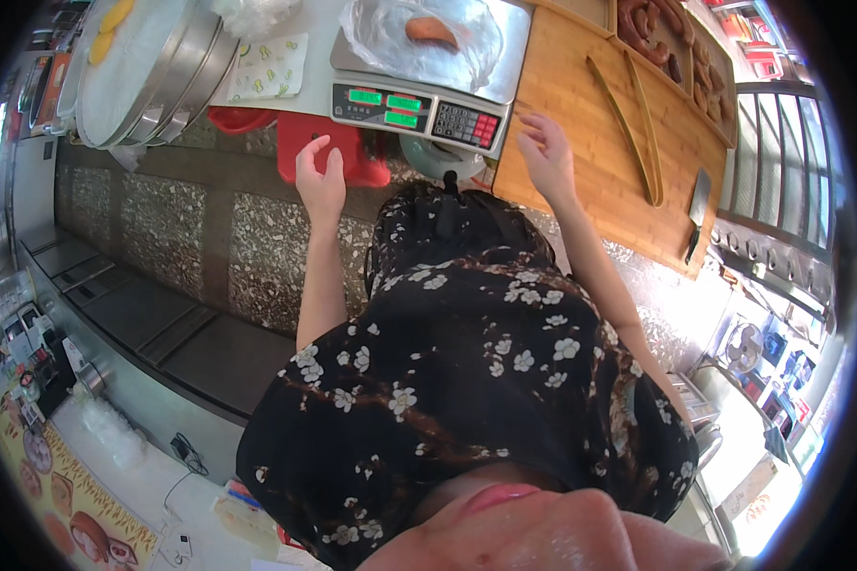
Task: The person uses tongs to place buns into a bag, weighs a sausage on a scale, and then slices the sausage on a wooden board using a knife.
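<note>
My left hand [321,182] holds nothing, its thumb and fingers apart, in the air in front of a red plastic stool [332,150]. With its fingers loosely curled and parted, my right hand [548,158] hovers over the near left edge of a wooden cutting board [578,128], just right of a digital scale [418,114]. The scale's displays glow green. On its steel pan lies a clear plastic bag [382,43], and a brown piece of food [432,32] rests on or in it; I cannot tell which.
Metal tongs [632,135] and a knife [698,210] lie on the board. Beyond them, wooden trays [721,125] hold sausages [657,32] and other meat pieces [707,78]. Large round steel pans [178,78] are stacked at left, beside printed paper bags [268,68].
</note>
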